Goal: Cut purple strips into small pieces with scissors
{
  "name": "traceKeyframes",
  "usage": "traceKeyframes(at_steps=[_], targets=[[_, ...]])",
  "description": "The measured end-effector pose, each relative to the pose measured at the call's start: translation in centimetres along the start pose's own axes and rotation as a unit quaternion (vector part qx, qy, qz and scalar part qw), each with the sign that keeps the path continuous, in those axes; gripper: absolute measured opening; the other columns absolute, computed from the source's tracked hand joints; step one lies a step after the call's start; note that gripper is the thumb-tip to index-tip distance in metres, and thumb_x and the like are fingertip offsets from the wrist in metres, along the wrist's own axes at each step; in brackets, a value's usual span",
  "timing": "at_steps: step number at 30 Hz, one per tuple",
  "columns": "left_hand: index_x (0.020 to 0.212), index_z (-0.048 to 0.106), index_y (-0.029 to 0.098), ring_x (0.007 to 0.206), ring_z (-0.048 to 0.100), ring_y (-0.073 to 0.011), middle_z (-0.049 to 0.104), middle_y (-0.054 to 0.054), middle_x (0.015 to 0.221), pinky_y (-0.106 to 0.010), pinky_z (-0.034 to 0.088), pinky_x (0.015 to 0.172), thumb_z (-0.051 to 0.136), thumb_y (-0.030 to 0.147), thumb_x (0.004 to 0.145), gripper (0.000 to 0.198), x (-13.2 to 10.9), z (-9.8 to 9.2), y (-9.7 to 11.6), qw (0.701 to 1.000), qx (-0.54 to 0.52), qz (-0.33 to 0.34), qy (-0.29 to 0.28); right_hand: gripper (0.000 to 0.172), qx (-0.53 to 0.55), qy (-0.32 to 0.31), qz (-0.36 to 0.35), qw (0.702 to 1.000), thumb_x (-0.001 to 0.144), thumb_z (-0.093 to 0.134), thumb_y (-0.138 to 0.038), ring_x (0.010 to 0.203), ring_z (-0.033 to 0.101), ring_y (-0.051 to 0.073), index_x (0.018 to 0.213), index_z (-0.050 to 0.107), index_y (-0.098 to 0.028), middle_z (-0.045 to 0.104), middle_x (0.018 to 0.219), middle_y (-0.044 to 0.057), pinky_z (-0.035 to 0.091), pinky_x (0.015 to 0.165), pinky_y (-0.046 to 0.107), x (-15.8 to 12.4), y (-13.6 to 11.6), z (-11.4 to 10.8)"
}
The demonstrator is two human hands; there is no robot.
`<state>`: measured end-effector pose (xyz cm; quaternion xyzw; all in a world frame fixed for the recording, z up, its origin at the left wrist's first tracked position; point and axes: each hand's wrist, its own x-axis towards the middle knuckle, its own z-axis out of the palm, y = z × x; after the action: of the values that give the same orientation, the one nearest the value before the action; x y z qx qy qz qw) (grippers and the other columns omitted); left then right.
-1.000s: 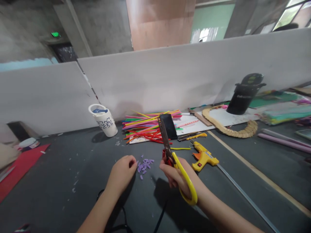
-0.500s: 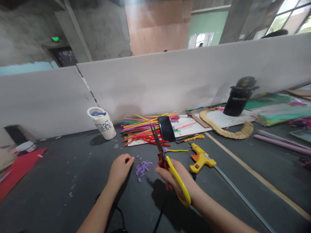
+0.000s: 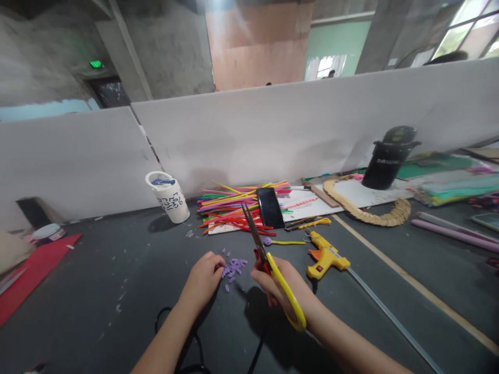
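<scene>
My right hand (image 3: pixel 283 283) is closed around a pair of scissors (image 3: pixel 259 236) with yellow and red handles, their blades pointing up and away. Small purple pieces (image 3: pixel 234 269) lie in a loose pile on the dark table. At the left edge of that pile is my left hand (image 3: pixel 210 272), its fingers curled down at the nearest pieces; whether a piece is between the fingertips is hidden. Just beyond the scissors lies a yellow-green stem with a purple ball (image 3: pixel 267 241) at its end.
A yellow glue gun (image 3: pixel 325 257) with a long clear stick lies to the right. Behind are colourful strips (image 3: pixel 234 205), a black phone (image 3: pixel 270 208) and a white cup (image 3: pixel 173 200). A black bin (image 3: pixel 385 163) stands at the back right. Cables run below my hands.
My left hand has moved right and reached the edge of the purple pile. The whole view has shifted slightly. My right hand still holds the scissors.
</scene>
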<state>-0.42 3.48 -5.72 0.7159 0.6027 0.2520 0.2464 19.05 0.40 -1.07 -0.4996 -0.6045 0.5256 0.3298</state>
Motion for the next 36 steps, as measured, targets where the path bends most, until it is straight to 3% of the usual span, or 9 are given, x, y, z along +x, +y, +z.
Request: traceKeyframes(at_steps=[4,7,12,16,20,22,28,32,36], targets=[[0.064,0.055,0.016,0.073,0.05,-0.017,0.052,0.001,0.071,-0.034,0.038,0.072,0.056,0.014,0.075,0.011,0.1,-0.1,0.2,0.997,-0.064,-0.029,0.017,0.011,-0.005,0.0,0.002,1.0,0.074,0.049,-0.022,0.033,0.038,0.007,0.065,0.044,-0.018,0.037,0.041,-0.009,0.03,0.034,0.015,0.2,0.3,0.0],[0.066,0.052,0.019,0.069,0.053,-0.0179,0.054,0.0,0.068,-0.031,0.04,0.066,0.052,0.02,0.075,0.009,-0.8,-0.6,1.4,0.985,-0.154,-0.08,0.011,0.008,-0.006,-0.001,0.0,1.0,0.073,0.05,-0.02,0.034,0.039,0.007,0.066,0.046,-0.018,0.037,0.042,-0.009,0.031,0.034,0.015,0.3,0.5,0.1],[0.079,0.054,0.016,0.061,0.057,-0.0147,0.061,-0.004,0.07,-0.025,0.042,0.055,0.051,0.031,0.077,0.016,-4.4,-1.2,4.9,0.936,-0.314,-0.139,-0.081,0.003,0.0,-0.029,-0.006,1.0,0.072,0.051,-0.018,0.036,0.039,0.006,0.071,0.051,-0.016,0.041,0.048,-0.007,0.032,0.035,0.015,0.0,0.5,0.6],[0.069,0.056,0.016,0.054,0.052,-0.0111,0.057,0.0,0.059,-0.021,0.038,0.051,0.06,0.029,0.072,0.014,-6.0,-1.0,6.4,0.9,-0.391,-0.175,-0.076,0.004,-0.005,-0.06,-0.009,0.998,0.073,0.052,-0.018,0.039,0.041,0.007,0.07,0.053,-0.016,0.046,0.052,-0.006,0.033,0.037,0.016,-0.2,0.7,1.1],[0.064,0.058,0.015,0.051,0.05,-0.0108,0.055,0.001,0.053,-0.021,0.038,0.051,0.066,0.027,0.067,0.014,-6.5,-0.5,6.4,0.898,-0.402,-0.177,-0.041,0.008,-0.023,-0.059,-0.021,0.998,0.07,0.051,-0.009,0.042,0.038,0.006,0.065,0.05,-0.016,0.043,0.051,-0.006,0.031,0.039,0.015,-0.6,0.6,1.6],[0.066,0.06,0.014,0.053,0.051,-0.0112,0.057,0.0,0.055,-0.022,0.039,0.053,0.064,0.025,0.07,0.013,-6.7,-0.4,6.2,0.889,-0.421,-0.173,-0.054,0.01,-0.03,-0.058,-0.032,0.997,0.071,0.05,-0.008,0.044,0.039,0.006,0.065,0.049,-0.016,0.044,0.053,-0.006,0.032,0.041,0.016,-0.8,0.4,1.8],[0.07,0.062,0.011,0.054,0.051,-0.008,0.06,-0.003,0.064,-0.019,0.038,0.052,0.06,0.021,0.076,0.012,-7.1,-0.1,5.2,0.805,-0.544,-0.208,-0.112,0.008,-0.047,-0.042,-0.073,0.995,0.074,0.052,-0.012,0.054,0.044,0.008,0.068,0.049,-0.017,0.049,0.06,-0.004,0.035,0.051,0.017,-0.9,0.5,1.9],[0.067,0.061,0.012,0.051,0.049,-0.0066,0.059,-0.001,0.061,-0.017,0.037,0.049,0.064,0.021,0.074,0.012,-6.8,-0.1,5.1,0.806,-0.544,-0.218,-0.088,0.011,-0.055,-0.022,-0.069,0.996,0.081,0.045,-0.019,0.048,0.041,0.008,0.07,0.047,-0.018,0.044,0.056,-0.006,0.035,0.049,0.019,-0.7,0.7,1.7],[0.071,0.063,0.013,0.055,0.051,-0.0086,0.062,-0.002,0.065,-0.018,0.039,0.051,0.064,0.023,0.073,0.01,-6.6,-0.1,5.2,0.836,-0.506,-0.205,-0.054,0.01,-0.066,-0.041,-0.067,0.995,0.077,0.049,-0.018,0.048,0.042,0.008,0.066,0.049,-0.017,0.044,0.053,-0.006,0.034,0.049,0.019,-0.6,0.8,1.4]])
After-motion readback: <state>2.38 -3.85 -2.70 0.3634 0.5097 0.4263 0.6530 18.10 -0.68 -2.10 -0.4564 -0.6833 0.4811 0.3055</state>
